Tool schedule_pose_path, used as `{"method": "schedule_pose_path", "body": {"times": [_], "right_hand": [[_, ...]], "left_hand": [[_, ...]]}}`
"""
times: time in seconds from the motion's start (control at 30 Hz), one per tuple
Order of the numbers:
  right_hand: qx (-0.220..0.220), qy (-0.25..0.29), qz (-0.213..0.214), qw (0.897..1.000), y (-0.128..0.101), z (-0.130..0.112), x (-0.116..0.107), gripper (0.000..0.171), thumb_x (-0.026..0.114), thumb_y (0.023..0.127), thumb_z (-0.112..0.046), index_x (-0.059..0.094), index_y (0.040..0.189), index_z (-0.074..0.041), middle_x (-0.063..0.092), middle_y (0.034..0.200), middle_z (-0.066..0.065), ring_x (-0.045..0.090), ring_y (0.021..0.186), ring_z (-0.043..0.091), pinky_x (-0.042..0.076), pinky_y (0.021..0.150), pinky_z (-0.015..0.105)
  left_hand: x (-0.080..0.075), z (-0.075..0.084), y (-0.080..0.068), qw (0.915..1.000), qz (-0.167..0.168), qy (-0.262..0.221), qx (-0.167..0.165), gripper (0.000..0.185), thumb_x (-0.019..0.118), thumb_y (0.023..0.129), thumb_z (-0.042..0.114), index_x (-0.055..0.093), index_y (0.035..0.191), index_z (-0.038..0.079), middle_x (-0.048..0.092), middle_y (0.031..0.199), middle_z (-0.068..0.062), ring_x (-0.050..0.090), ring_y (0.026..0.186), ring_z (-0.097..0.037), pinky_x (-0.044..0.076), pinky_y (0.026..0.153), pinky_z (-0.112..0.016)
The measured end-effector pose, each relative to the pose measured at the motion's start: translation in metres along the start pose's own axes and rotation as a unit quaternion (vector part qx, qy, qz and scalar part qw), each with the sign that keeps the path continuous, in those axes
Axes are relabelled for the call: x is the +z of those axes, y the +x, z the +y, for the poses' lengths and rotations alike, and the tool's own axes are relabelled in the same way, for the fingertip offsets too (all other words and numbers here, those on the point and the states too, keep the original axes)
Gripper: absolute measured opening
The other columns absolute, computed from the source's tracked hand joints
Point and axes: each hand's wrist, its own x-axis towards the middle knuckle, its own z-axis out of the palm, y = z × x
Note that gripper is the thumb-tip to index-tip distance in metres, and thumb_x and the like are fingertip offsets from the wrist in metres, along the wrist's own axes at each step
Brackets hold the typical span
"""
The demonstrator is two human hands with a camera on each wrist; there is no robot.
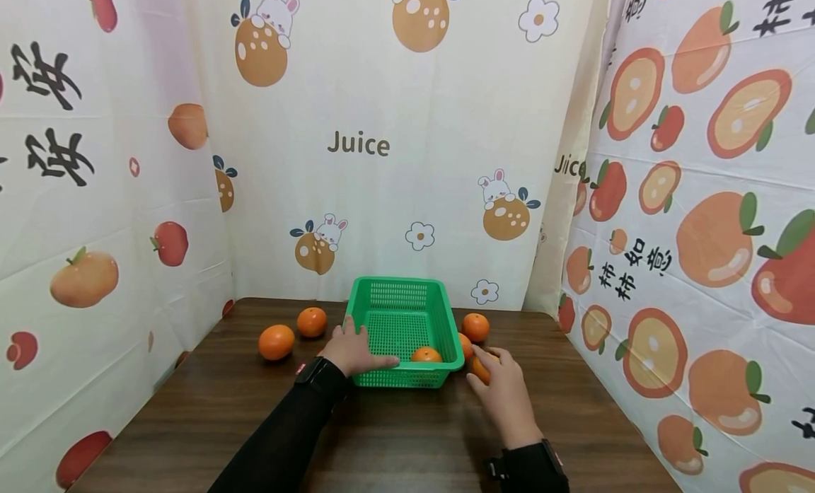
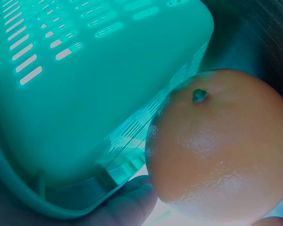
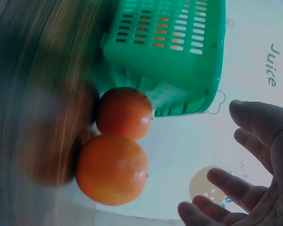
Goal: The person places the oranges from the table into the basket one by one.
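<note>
A green slotted basket (image 1: 439,289) stands mid-table with one orange (image 1: 426,354) in its near end. My left hand (image 1: 352,349) grips the basket's near-left corner, thumb along the front rim and fingers on the left side. In the left wrist view that orange (image 2: 221,146) looms beside the basket (image 2: 85,94). My right hand (image 1: 504,384) hovers over an orange (image 1: 479,370) just right of the basket. In the right wrist view its fingers (image 3: 254,122) are spread and hold nothing, and two oranges (image 3: 124,113) (image 3: 112,169) lie by the basket's corner (image 3: 179,42).
Two more oranges (image 1: 475,327) (image 1: 467,344) lie right of the basket, and two others (image 1: 276,341) (image 1: 311,322) to its left. Fruit-printed cloth walls (image 1: 382,160) close in the wooden table (image 1: 382,436) at the back and both sides.
</note>
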Motion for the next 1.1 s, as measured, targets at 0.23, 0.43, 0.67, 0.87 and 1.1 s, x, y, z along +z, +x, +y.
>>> {"method": "schedule_pose_path", "body": {"times": [0.23,0.43,0.67,0.87,1.1], "right_hand": [[0.033,-0.014,-0.025,0.999,-0.002,0.009,-0.001,0.054,0.082,0.095,-0.021,0.066,0.146,-0.012,0.057,0.143,0.028,0.053,0.132,0.055,0.046,0.109,0.068],[0.069,-0.031,-0.067,0.995,-0.003,0.015,0.000,0.054,0.079,0.097,-0.029,0.066,0.146,-0.011,0.052,0.146,0.031,0.050,0.133,0.057,0.047,0.106,0.069],[0.112,-0.040,-0.121,0.985,-0.007,0.019,0.005,0.060,0.077,0.098,-0.035,0.061,0.152,-0.015,0.046,0.153,0.031,0.047,0.136,0.055,0.048,0.100,0.071],[0.108,-0.040,-0.147,0.982,-0.010,0.023,0.010,0.063,0.077,0.097,-0.034,0.059,0.153,-0.012,0.043,0.154,0.034,0.049,0.134,0.057,0.048,0.103,0.070],[0.114,-0.029,-0.135,0.984,0.000,0.025,0.011,0.065,0.076,0.098,-0.030,0.054,0.155,-0.006,0.036,0.157,0.037,0.043,0.136,0.061,0.047,0.103,0.070]], "left_hand": [[-0.001,0.002,-0.003,1.0000,0.003,-0.003,0.001,0.129,0.059,0.078,0.096,0.037,0.165,0.003,0.011,0.176,-0.030,0.021,0.158,-0.057,0.040,0.115,-0.073],[-0.004,0.003,-0.008,1.0000,0.006,-0.006,0.005,0.126,0.060,0.080,0.093,0.037,0.164,0.002,0.011,0.175,-0.031,0.022,0.158,-0.058,0.040,0.114,-0.073],[-0.002,0.003,-0.008,0.9999,0.006,-0.007,0.005,0.128,0.059,0.079,0.095,0.036,0.165,0.002,0.012,0.175,-0.032,0.022,0.158,-0.057,0.039,0.116,-0.071],[-0.001,0.002,-0.008,1.0000,0.006,-0.006,0.005,0.128,0.059,0.079,0.095,0.036,0.165,0.002,0.012,0.175,-0.032,0.023,0.158,-0.057,0.039,0.117,-0.071],[-0.002,0.003,-0.007,1.0000,0.006,-0.002,0.007,0.124,0.059,0.081,0.092,0.037,0.165,0.003,0.012,0.175,-0.032,0.022,0.158,-0.057,0.040,0.115,-0.072]]}}
